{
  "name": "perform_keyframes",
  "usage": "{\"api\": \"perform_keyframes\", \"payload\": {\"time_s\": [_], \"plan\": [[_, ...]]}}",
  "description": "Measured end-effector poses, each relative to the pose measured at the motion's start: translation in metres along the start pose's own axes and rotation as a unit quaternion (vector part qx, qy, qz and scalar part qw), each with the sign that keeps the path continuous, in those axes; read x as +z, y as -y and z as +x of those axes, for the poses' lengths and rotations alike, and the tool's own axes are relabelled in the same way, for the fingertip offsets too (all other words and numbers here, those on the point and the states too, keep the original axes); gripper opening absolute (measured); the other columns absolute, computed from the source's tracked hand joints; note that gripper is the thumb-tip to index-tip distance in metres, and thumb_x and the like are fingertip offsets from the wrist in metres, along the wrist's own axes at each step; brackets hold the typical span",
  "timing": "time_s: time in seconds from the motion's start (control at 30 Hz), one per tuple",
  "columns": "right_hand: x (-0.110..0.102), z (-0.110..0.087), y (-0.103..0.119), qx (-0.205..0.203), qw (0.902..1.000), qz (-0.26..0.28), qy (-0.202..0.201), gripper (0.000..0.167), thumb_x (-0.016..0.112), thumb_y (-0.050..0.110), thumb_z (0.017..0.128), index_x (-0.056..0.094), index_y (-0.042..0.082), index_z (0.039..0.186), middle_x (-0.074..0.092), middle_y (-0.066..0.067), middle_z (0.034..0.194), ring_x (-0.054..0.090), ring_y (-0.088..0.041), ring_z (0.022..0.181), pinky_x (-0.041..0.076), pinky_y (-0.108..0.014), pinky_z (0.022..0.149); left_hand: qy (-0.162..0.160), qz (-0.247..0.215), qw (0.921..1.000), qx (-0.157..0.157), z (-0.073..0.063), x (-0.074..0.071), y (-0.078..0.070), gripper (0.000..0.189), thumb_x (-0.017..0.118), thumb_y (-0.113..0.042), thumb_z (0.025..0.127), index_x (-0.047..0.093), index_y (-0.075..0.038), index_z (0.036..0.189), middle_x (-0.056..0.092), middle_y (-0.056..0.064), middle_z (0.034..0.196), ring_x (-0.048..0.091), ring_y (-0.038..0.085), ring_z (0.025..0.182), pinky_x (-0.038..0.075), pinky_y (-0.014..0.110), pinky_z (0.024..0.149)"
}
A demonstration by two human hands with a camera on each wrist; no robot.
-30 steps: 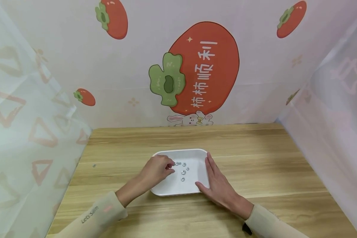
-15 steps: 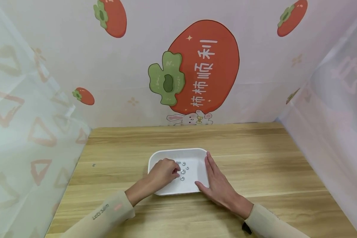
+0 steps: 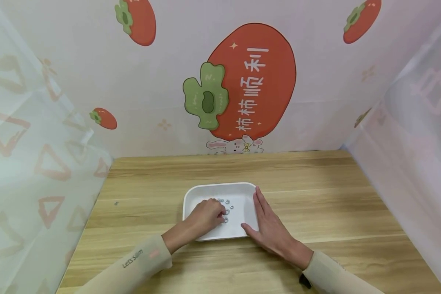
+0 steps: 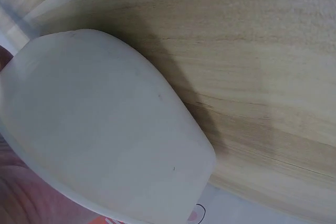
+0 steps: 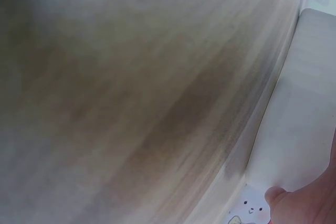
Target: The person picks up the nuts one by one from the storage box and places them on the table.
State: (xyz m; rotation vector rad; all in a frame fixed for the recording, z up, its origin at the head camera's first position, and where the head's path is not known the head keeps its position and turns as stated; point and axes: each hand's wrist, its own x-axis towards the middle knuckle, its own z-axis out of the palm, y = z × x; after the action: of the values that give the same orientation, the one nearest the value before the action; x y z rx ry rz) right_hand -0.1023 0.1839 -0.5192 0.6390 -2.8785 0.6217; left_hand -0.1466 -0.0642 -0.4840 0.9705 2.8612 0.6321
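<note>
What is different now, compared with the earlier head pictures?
The left hand moved rightward and slightly nearer the person, over the white tray; whether it grips anything is hidden. The right hand stayed against the tray; visible metal rings stayed in place.

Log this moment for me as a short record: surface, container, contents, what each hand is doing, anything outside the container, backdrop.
Surface: wood-grain table
Container: white tray, rounded corners
Contents: several small metal rings, some hidden by a hand
Left hand: reaching into the tray, fingers curled beside the rings; whether it pinches one is hidden
Right hand: at the tray's right end, fingers extended along it
Outside the tray: small metal piece on the table, far left
Backdrop: pale sheet with red fruit prints
</note>
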Motion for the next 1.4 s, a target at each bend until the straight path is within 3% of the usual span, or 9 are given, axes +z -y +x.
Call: {"api": "perform_keyframes", "payload": {"time_s": [0.27,0.57,0.8,1.03,1.2,1.4], "plan": [[0.001,0.0,-0.002,-0.011,0.9998,0.0,-0.014,0.103,0.066,0.053,0.099,0.017,-0.012,0.163,0.007,-0.021,0.176,0.024,-0.036,0.16,0.036,-0.049,0.121,0.007,0.009,0.9999,0.012,0.002,0.005,-0.002,0.024,0.083,-0.006,0.086,0.069,-0.015,0.068,0.056,-0.006,0.066,0.046,0.011,0.066,0.039,0.026,0.057],[0.001,-0.001,-0.002,-0.018,0.9997,0.004,-0.018,0.103,0.067,0.051,0.099,0.018,-0.013,0.162,0.01,-0.024,0.175,0.025,-0.037,0.159,0.039,-0.05,0.12,0.01,0.022,0.9997,0.004,0.003,0.013,-0.003,0.011,0.084,-0.006,0.086,0.08,-0.014,0.081,0.072,-0.003,0.078,0.051,0.007,0.065,0.046,0.024,0.059],[0.002,-0.001,-0.003,-0.011,0.9998,0.005,-0.013,0.102,0.066,0.052,0.099,0.017,-0.012,0.163,0.008,-0.023,0.176,0.024,-0.036,0.16,0.038,-0.049,0.121,0.013,0.033,0.9994,0.006,0.004,0.013,-0.005,0.013,0.086,-0.006,0.085,0.078,-0.012,0.077,0.071,-0.002,0.075,0.052,0.008,0.064,0.047,0.025,0.058],[0.002,-0.002,-0.001,-0.008,0.9999,0.007,-0.01,0.102,0.066,0.052,0.1,0.017,-0.011,0.163,0.008,-0.022,0.176,0.024,-0.036,0.16,0.039,-0.05,0.121,0.003,0.091,0.9956,0.023,0.003,0.015,-0.007,0.017,0.087,-0.011,0.086,0.075,-0.014,0.075,0.071,0.0,0.074,0.055,0.01,0.064,0.049,0.027,0.056],[0.002,-0.002,-0.001,-0.007,0.9999,0.005,-0.01,0.102,0.066,0.052,0.099,0.017,-0.012,0.163,0.009,-0.023,0.176,0.026,-0.036,0.159,0.04,-0.05,0.12,0.008,0.088,0.9958,0.025,0.003,0.014,-0.009,0.01,0.087,-0.011,0.086,0.079,-0.012,0.081,0.074,0.0,0.078,0.06,0.01,0.068,0.053,0.027,0.059],[0.001,-0.001,0.0,-0.009,0.9999,0.01,-0.009,0.103,0.067,0.051,0.098,0.017,-0.011,0.163,0.007,-0.021,0.177,0.026,-0.036,0.159,0.04,-0.05,0.12,0.011,0.087,0.9958,0.027,0.005,0.014,-0.01,0.015,0.084,-0.009,0.088,0.077,-0.013,0.076,0.071,-0.001,0.073,0.052,0.009,0.064,0.047,0.026,0.056]]}}
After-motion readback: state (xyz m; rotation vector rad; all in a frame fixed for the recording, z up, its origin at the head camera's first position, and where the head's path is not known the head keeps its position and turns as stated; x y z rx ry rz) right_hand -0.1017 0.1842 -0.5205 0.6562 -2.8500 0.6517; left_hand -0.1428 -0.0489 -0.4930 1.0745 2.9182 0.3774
